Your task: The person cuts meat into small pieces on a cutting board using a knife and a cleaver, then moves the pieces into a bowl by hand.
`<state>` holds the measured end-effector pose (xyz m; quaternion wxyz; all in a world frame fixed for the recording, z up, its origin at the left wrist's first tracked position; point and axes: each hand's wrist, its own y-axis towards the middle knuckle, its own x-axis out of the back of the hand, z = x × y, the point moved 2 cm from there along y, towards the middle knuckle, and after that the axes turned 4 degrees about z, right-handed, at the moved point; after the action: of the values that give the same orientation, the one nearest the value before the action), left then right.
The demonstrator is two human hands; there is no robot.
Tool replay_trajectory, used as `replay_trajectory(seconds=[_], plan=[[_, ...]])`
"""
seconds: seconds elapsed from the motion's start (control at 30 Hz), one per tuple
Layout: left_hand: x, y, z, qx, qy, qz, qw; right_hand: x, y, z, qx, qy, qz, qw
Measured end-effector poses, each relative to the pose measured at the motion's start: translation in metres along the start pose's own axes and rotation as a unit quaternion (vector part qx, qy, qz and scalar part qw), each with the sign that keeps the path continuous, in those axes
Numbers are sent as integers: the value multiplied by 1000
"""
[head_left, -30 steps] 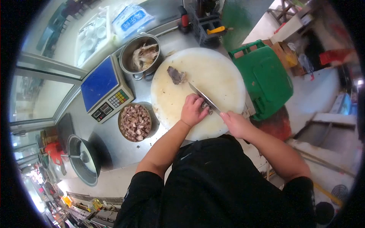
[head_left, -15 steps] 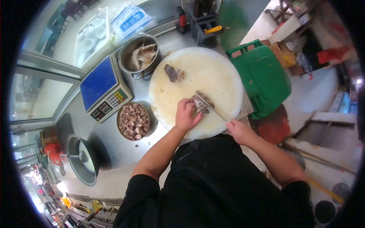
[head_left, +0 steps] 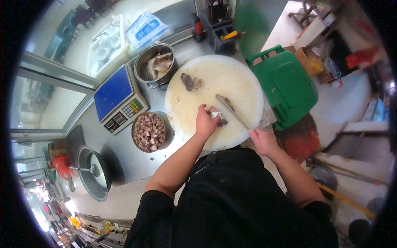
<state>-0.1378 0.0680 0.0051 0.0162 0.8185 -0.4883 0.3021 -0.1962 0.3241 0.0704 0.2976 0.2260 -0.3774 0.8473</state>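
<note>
My right hand grips the handle of a knife, its blade slanting over the round cutting board. Just left of the blade, my left hand has its thumb and fingers around a piece of cooked meat, partly hidden by the hand. A small part of meat shows on the blade's far side. Another dark chunk of meat lies apart, toward the board's upper left. Left of the board, a round bowl is filled with diced meat.
A metal pot with a large meat piece inside stands behind the board, near a blue-topped scale. A green bin is at the right. A basin with a ladle sits far left. A dark rack stands at the back.
The knife has shifted slightly right, away from my left hand, and meat now shows apart on both sides of the blade. My left hand has turned around the nearer piece. The view has shifted slightly.
</note>
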Motion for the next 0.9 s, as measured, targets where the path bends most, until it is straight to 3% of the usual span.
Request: replay_trajectory(seconds=[0.1,0.17,0.3,0.37,0.43,0.47,0.5,0.57,0.63,0.9], plan=[[6,5,-8,49,8,22,999,-6,5,-12,20,32,-7,999],[6,8,-7,163,-81,142,973,-8,6,-15,34,43,-7,998],[18,5,-1,160,-152,120,968,-6,7,-15,39,39,-8,998],[33,3,-3,-3,-122,20,992,-4,5,-10,40,48,-5,998],[54,-6,-18,-51,-111,-4,992,-1,4,-6,38,44,-4,998],[62,-7,-18,-138,-13,-33,990,-1,5,-6,33,39,-5,999],[66,-9,-20,-222,87,-62,969,-2,5,-5,36,37,-1,999],[71,-14,-15,-198,151,-31,968,-2,6,-6,17,54,-4,998],[64,-22,18,-355,230,-35,905,-4,8,-10,19,54,-1,998],[56,-57,56,-315,266,-121,903,7,-15,16,34,23,66,997]])
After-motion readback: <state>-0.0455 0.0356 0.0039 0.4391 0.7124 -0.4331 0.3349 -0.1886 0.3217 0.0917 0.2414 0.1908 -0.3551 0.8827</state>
